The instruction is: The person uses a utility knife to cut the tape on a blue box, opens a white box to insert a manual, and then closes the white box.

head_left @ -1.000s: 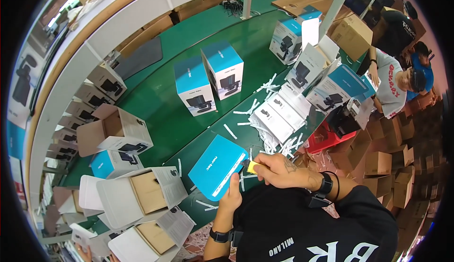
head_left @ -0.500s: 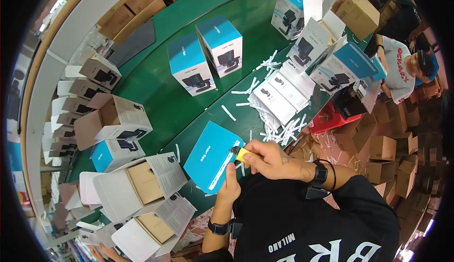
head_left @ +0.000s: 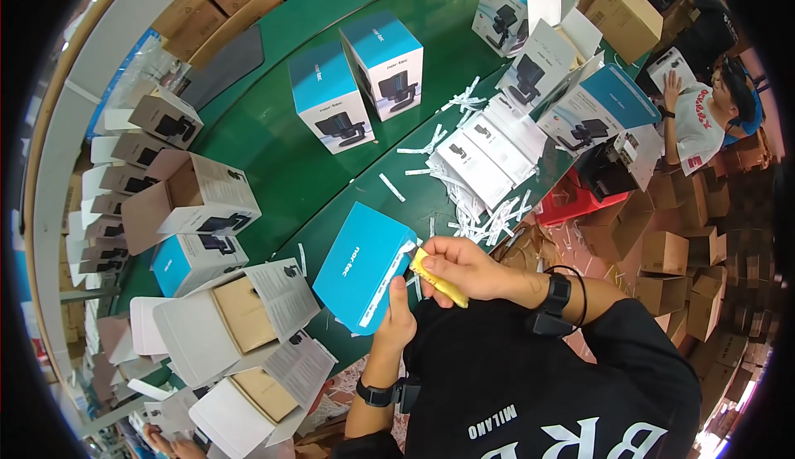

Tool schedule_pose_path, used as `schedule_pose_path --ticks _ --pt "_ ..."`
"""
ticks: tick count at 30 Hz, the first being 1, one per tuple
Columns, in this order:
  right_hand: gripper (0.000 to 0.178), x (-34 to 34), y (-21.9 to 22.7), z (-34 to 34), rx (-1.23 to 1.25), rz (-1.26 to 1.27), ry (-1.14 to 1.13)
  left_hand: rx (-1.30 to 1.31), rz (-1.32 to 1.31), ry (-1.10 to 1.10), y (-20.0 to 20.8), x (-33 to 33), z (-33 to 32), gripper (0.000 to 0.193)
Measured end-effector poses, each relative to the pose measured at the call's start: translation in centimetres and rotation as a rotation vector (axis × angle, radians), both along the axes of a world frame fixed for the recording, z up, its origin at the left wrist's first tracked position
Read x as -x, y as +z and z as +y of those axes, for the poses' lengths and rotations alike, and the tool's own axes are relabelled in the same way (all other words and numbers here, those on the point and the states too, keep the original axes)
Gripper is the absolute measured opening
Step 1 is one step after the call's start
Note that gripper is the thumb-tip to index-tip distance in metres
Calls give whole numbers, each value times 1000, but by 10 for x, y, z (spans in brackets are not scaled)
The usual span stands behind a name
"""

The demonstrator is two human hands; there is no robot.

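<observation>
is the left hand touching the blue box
Touching. The head view shows the left hand with its thumb pressed against the edge of the blue box, no gap between them.

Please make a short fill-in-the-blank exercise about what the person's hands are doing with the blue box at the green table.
1. The left hand steadies the blue box with its thumb on the box's ____ strip.
2. The right hand grips a flat ____ tool at the box's edge.
3. The box rests on a ____ table.
4. A black band sits on the ____ wrist.

Missing words: white; yellow; green; right
</observation>
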State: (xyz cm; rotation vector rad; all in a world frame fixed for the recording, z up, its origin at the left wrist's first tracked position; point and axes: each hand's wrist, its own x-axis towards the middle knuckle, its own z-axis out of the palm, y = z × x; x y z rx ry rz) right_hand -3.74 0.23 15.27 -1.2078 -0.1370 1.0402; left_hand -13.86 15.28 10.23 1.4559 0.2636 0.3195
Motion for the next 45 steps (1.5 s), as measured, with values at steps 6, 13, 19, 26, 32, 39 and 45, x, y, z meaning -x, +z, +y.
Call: schedule_pose_path --ticks 6,13,19,26,32,39,45 --pt "25 -16 13 2 313 -1067 -22 37 6 29 -1 -4 -2 32" --pt "37 -34 41 12 609 -1334 180 -64 78 18 -13 -1 -2 29" --pt "43 -38 27 -50 -100 -287 497 -206 59 25 8 -2 1 25" --pt "35 -79 -33 -127 908 -1428 760 -153 23 19 9 -7 6 23" --pt "61 -74 20 -25 189 -929 220 -9 -7 72 14 -8 6 23" --pt "53 -75 -16 17 -75 -1139 195 210 104 147 25 -1 6 23" --pt "50 -60 -34 13 -35 -1205 52 468 456 102 39 63 28 43"
